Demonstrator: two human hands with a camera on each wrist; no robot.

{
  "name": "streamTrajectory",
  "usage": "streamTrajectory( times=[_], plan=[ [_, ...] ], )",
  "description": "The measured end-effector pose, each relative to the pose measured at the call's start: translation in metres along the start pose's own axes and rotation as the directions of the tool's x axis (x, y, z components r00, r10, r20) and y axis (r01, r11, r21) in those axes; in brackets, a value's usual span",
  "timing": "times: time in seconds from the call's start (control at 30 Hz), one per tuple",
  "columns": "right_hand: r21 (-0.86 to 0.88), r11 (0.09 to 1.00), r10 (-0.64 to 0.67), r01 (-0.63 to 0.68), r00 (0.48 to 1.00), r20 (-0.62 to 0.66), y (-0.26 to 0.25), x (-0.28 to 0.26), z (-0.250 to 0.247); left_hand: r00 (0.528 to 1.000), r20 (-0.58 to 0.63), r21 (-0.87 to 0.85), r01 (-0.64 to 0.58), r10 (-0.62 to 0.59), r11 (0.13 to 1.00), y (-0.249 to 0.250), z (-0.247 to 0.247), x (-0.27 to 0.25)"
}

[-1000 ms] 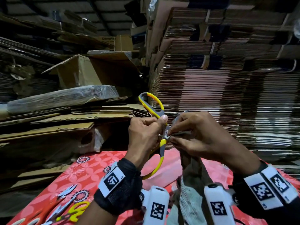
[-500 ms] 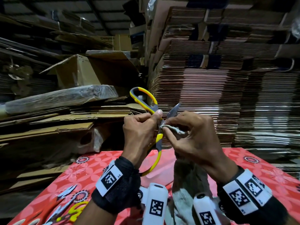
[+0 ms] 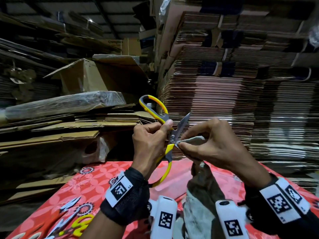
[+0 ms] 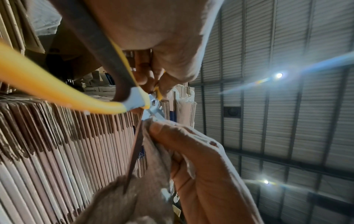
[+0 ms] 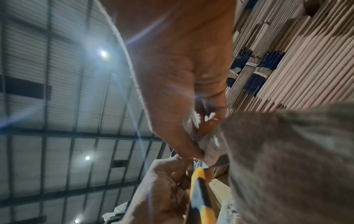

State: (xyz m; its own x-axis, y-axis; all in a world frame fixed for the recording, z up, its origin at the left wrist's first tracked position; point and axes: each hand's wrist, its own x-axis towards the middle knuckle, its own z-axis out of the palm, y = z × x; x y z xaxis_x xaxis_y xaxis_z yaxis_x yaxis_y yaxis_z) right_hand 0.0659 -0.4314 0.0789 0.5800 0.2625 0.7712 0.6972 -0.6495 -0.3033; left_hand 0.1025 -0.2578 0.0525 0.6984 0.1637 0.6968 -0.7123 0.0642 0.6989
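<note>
Raised above the red patterned tabletop (image 3: 96,183), in front of stacked cardboard (image 3: 224,100), the yellow-and-grey scissors (image 3: 173,138) sit in my left grip (image 3: 149,140). Its fingers and thumb are curled firmly round the handles near the pivot. My right grip (image 3: 212,144) pinches a fold of grey cloth (image 3: 200,195) between thumb and fingertips and holds it against the metal at the pivot. The rest of the cloth hangs toward the tabletop, where a second pair of scissors (image 3: 69,219) lies at the lower left.

The danger, as I judge it, is the bare edge. The scissors stand wide open, and my right fingertips work just beside the blade with only thin cloth between. If the fold slips, or I wipe toward the edge, I could cut a finger. If my left grip squeezes, the blades could close on cloth or skin. The hanging cloth could also snag the lower handle loop.

The visible blade points up and to the right, toward the cardboard. Its long axis runs steeply from the lower loop, which hangs toward the tabletop, through the pivot to the tip. The other loop juts up and left; its blade is hidden behind my right grip and the cloth.
</note>
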Motion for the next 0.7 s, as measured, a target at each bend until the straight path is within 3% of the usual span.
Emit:
streamTrajectory(
  times=[0.17, 0.43, 0.7],
  plan=[
    [0.075, 0.994, -0.064, 0.075, 0.989, -0.132, 0.000, -0.002, 0.013, 0.999, 0.032, -0.040, 0.011, -0.010, 0.999, 0.003, 0.003, -0.003],
    [0.010, 1.000, 0.018, -0.018, 0.997, 0.069, 0.017, 0.004, 0.000, 0.999, -0.028, -0.045, 0.034, -0.035, 0.998, 0.001, 0.004, -0.003],
    [0.228, 0.972, 0.051, -0.054, 0.998, 0.020, 0.020, 0.006, -0.028, 0.950, -0.071, -0.187, 0.287, -0.304, 0.940, -0.004, -0.003, 0.011]
  ],
)
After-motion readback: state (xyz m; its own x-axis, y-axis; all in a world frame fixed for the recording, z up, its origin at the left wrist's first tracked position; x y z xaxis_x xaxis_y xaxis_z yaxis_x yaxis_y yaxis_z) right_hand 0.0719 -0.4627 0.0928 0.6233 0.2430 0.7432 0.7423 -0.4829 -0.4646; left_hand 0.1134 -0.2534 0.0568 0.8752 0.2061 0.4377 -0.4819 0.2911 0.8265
